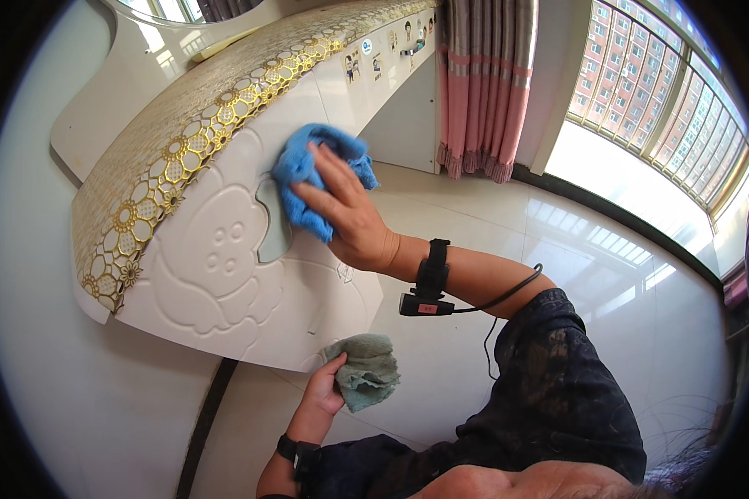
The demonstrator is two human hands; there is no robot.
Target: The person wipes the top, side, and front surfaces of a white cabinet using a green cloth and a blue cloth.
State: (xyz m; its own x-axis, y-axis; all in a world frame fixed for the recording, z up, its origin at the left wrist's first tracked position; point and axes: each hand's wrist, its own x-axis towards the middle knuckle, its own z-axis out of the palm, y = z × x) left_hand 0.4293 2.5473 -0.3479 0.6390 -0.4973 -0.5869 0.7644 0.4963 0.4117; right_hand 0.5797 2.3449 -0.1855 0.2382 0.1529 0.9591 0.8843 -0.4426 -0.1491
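My right hand [343, 206] presses a bunched blue cloth [306, 181] against the white side panel of a dressing table [225, 305], just above a curved cutout and beside an embossed cartoon animal. The cloth and fingertips are slightly blurred. Lower down, my left hand [327, 387] grips a folded grey-green cloth [368, 368] by its edge, near the panel's bottom edge. A patterned cover with a gold lace border [175, 150] lies over the tabletop. Both wrists wear black straps, the right one with a small device and a cable.
A drawer front [387, 56] with stickers and a handle runs along the table. A mirror [187, 9] stands at the back. Pink and grey curtains [484, 93] hang beside a barred window [649, 75]. Glossy floor tiles [587, 262] reflect its light; a cable dangles below my right forearm.
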